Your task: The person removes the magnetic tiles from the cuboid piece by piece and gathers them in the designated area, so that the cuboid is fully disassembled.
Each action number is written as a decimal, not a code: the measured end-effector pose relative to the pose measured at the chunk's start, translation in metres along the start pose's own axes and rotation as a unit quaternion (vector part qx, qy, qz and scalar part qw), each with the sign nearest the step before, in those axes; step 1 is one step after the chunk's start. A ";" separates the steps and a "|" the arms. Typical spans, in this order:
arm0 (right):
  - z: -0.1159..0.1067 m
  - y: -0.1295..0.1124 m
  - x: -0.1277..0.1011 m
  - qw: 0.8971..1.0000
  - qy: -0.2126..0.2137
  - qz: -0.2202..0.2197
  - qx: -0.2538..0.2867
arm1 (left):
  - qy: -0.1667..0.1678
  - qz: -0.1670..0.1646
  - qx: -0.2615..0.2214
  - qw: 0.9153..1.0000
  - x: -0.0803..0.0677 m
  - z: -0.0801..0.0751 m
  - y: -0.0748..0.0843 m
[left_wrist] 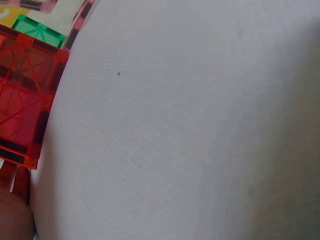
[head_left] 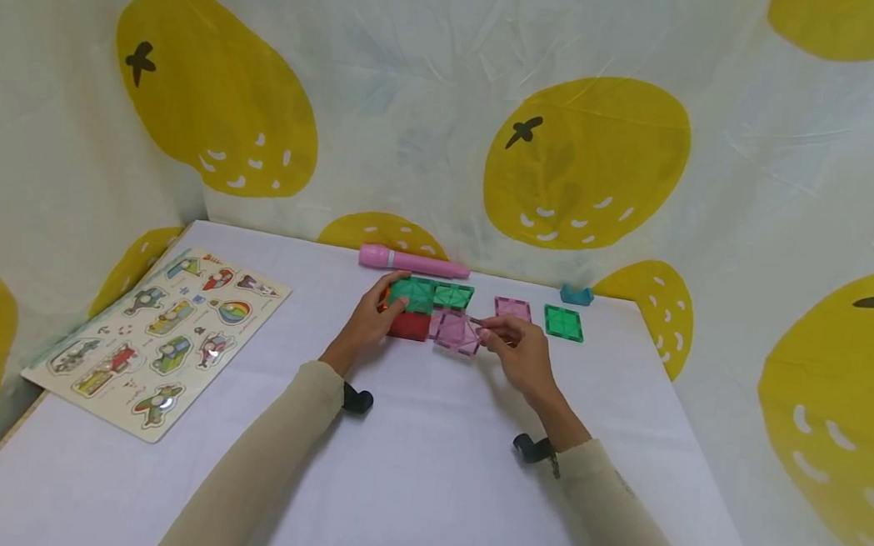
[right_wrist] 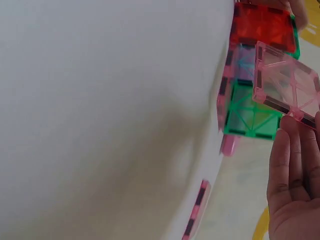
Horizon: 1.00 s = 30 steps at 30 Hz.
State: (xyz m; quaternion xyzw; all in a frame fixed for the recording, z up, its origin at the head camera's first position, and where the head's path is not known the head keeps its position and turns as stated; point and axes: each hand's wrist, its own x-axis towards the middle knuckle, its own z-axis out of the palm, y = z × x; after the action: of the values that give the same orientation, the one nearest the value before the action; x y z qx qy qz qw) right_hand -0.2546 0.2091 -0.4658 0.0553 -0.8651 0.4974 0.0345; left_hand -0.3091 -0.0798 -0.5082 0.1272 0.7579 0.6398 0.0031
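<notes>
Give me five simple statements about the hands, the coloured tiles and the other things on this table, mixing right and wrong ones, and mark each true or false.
1. The right hand holds a pink tile. True.
2. The puzzle lies to the left of both hands. True.
3. The left hand rests on the puzzle. False: the left hand touches a green tile.
4. The rightmost tile is red. False: it is green.
5. A blue piece lies near the back edge of the table. True.
</notes>
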 end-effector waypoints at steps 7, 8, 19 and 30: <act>-0.031 0.009 0.002 0.998 0.022 0.052 0.024 | 0.004 -0.006 -0.002 1.000 -0.001 -0.001 0.000; -0.036 0.011 0.002 0.997 0.027 0.060 0.027 | 0.005 -0.006 -0.001 1.000 -0.001 -0.001 0.000; -0.097 0.048 0.002 0.983 0.104 0.115 0.096 | 0.002 -0.002 -0.004 1.000 -0.002 -0.002 0.004; -0.147 0.082 0.008 0.943 0.197 0.220 0.150 | 0.001 0.003 0.009 1.000 -0.001 0.001 0.000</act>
State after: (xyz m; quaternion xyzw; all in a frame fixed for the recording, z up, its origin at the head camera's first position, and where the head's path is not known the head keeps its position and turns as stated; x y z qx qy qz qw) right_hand -0.2726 0.3768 -0.4614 -0.2316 -0.7470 0.6173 0.0855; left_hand -0.3080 -0.0790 -0.5088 0.1284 0.7633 0.6331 -0.0006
